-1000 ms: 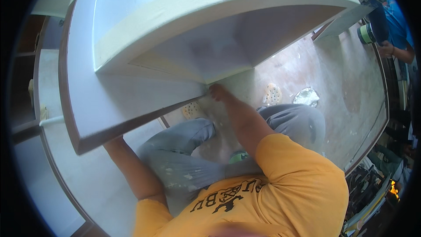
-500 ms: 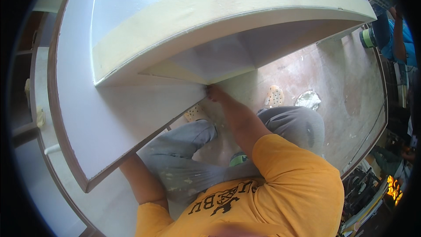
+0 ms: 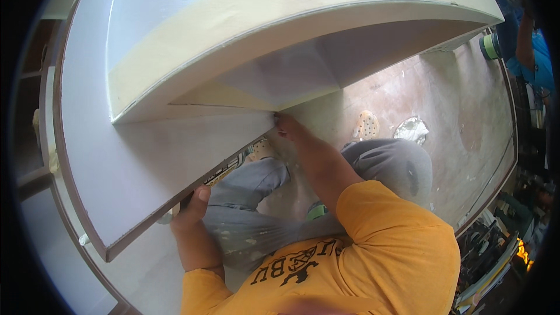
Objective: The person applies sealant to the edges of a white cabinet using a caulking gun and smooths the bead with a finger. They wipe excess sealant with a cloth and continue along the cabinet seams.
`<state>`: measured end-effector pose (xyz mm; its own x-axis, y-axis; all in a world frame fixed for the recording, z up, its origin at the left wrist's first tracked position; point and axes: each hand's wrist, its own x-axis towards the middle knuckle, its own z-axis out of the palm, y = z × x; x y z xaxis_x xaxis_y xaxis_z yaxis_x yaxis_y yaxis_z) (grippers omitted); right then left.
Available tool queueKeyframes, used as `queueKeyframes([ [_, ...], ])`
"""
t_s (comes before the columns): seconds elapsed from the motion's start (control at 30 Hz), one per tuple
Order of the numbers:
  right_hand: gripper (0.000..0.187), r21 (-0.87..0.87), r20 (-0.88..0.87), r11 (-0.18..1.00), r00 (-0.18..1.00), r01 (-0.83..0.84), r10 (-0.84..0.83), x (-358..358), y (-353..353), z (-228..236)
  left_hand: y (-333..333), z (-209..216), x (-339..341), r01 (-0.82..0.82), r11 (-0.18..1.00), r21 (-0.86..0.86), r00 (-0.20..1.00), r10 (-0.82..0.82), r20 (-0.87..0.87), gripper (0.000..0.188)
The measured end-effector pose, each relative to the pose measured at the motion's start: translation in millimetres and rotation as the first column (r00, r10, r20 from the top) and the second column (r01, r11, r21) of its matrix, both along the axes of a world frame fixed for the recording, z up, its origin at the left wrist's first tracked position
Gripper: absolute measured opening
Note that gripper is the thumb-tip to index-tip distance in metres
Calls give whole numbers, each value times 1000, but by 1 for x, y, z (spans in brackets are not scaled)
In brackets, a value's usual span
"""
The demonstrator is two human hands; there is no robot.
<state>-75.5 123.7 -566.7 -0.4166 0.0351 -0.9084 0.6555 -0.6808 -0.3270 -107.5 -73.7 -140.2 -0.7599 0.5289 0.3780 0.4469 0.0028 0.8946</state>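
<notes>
A white cabinet-like unit with brown edging and a curved, cream-banded shelf stands in front of me. At the lower left, my left hand is closed, thumb uppermost, round a long object with yellow and black print. The unit's edge hides part of that object, and its kind is unclear. My right hand reaches to the inner corner under the curved shelf, against the end of the white side panel. Its fingers are curled and partly hidden; what they hold, if anything, does not show.
My knees are bent close under the unit. A perforated clog and a crumpled whitish piece are on the stained floor. A person in blue is at the far right, above stacked clutter.
My left hand has come out from under the brown edge into view, with the printed object. The unit appears shifted slightly left. My right hand stays at the inner corner.
</notes>
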Motion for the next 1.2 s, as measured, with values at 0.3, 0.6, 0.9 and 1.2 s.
queueKeyframes([
  [0.3,61,80,-119,990,985,-118,127,0,-1,-24,38,13,0,133,986,97,987,-142,82,60],
  [0.6,50,-125,15,962,970,244,-244,37,-1,-87,33,12,-11,184,979,82,980,-190,67,58],
  [0.9,54,112,-61,989,993,-93,100,-7,-11,-55,37,16,-2,220,969,111,967,-232,108,56],
  [1.2,56,34,24,993,993,-113,112,-11,4,0,35,18,-2,221,972,76,972,-226,66,54],
])
